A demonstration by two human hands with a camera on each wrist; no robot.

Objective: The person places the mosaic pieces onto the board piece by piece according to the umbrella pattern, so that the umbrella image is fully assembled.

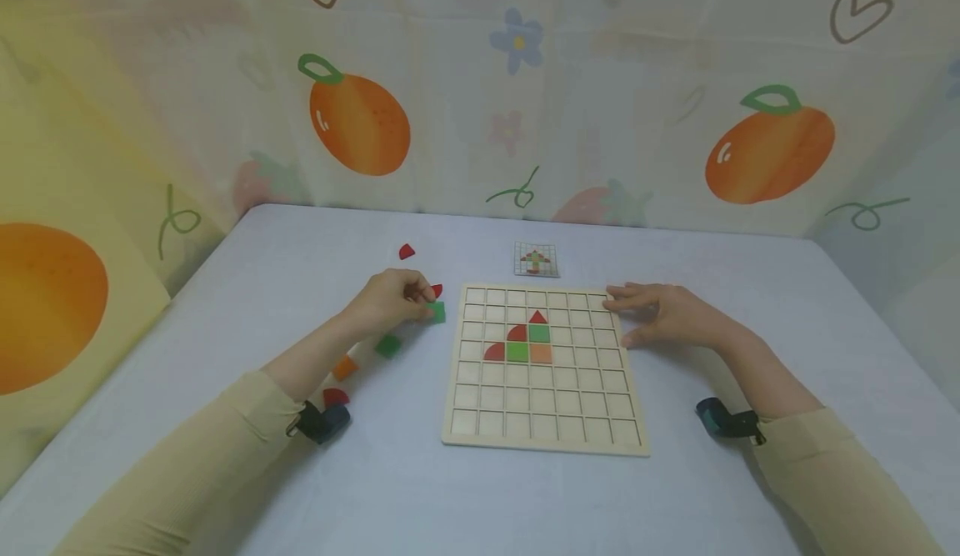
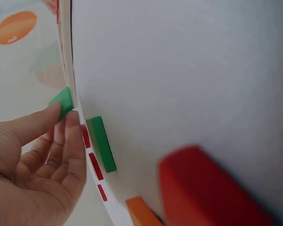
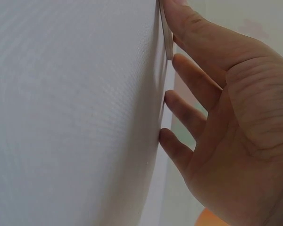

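Note:
My left hand [image 1: 388, 299] pinches a green square tile [image 1: 437, 313] between thumb and fingertips, left of the wooden grid board [image 1: 543, 423]. The left wrist view shows the same green tile [image 2: 64, 101] held above the table. My right hand [image 1: 667, 314] rests at the board's right edge, fingers spread and relaxed, with fingertips on the rim near the far corner. On the board lie a red triangle [image 1: 537, 318], red quarter-round tiles [image 1: 517, 334], a dark green square [image 1: 539, 333], a light green square [image 1: 517, 352] and an orange square [image 1: 541, 353].
Loose pieces lie left of the board: a green square [image 1: 387, 346], an orange tile [image 1: 345, 368], a red piece [image 1: 336, 397] near my left wrist, and another red piece [image 1: 407, 252] farther back. A small pattern card [image 1: 536, 259] lies beyond the board, before the printed curtain [image 1: 450, 81].

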